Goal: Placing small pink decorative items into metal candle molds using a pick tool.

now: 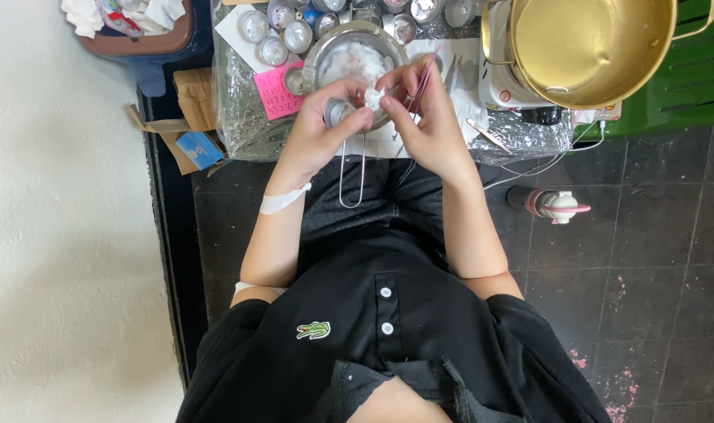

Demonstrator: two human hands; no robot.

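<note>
Head view: our left hand (319, 129) and right hand (427, 117) pinch a small white wad (372, 97) between fingertips, above the foil-covered desk's (529, 129) near edge. It looks soft and light to us; a gentle fingertip grip suits. Right fingers also hold thin pink sticks (421, 82).

The person wears a black short-sleeved polo shirt (388, 337) with two white buttons (386, 309) down its placket and a small green animal emblem (314, 330) on the chest, dark jeans (388, 200), and a white band (285, 200) round one wrist.
</note>
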